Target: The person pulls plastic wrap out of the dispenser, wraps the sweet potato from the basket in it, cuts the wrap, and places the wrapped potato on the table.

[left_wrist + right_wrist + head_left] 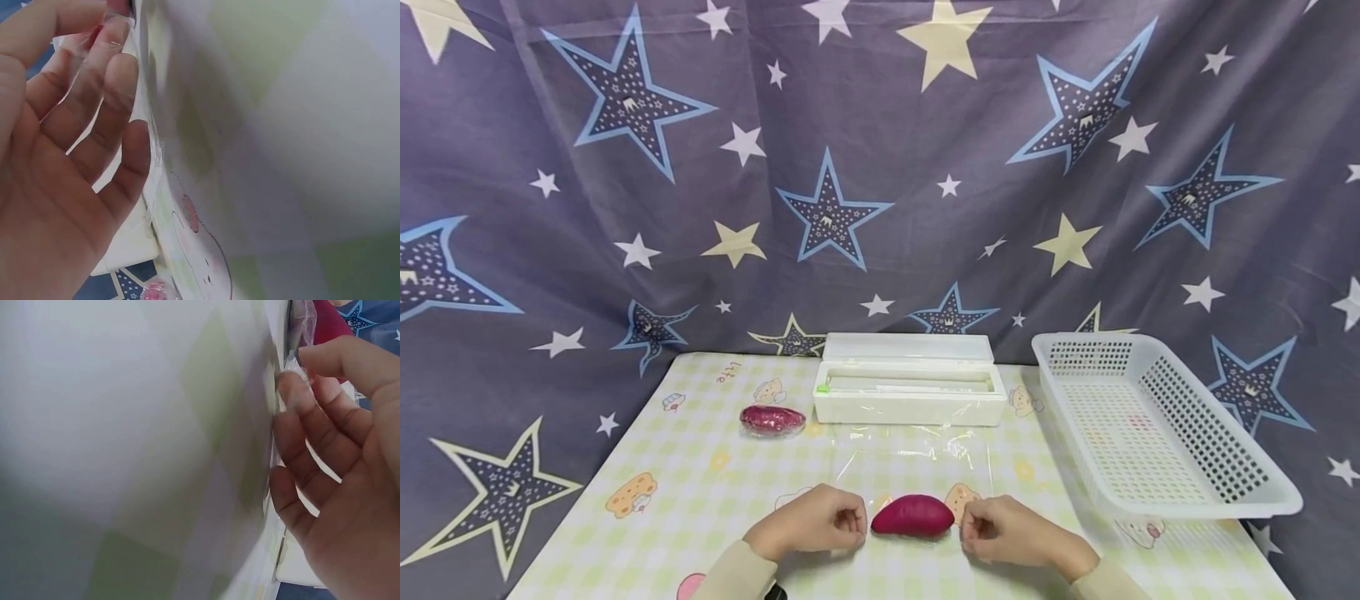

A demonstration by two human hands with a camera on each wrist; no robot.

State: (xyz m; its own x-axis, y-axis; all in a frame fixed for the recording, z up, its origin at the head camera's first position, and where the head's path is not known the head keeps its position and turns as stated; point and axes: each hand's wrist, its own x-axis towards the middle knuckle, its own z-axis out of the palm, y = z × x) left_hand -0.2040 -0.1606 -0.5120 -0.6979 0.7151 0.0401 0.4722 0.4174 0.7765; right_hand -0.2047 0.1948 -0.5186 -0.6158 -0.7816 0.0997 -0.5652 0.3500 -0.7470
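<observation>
A purple-red sweet potato (pixel 913 515) lies crosswise on a sheet of clear plastic wrap (pixel 917 462) near the front of the table. On its left side, my left hand (pixel 820 521) pinches the film; the left wrist view shows clear wrap at the fingertips of that hand (pixel 69 137). My right hand (pixel 1015 533) pinches the film on the other side, and bunched wrap (pixel 297 365) shows between thumb and fingers in the right wrist view. Neither hand visibly grips the sweet potato itself. Behind it, the sheet reaches back to the white wrap dispenser box (pixel 910 408), whose lid stands up.
Another sweet potato (pixel 772 419), shiny with film, lies at the back left. A white perforated plastic basket (pixel 1210 510) stands on the right, its front corner near the table's edge. The checked tablecloth (pixel 700 483) ends at a star-patterned curtain (pixel 910 208).
</observation>
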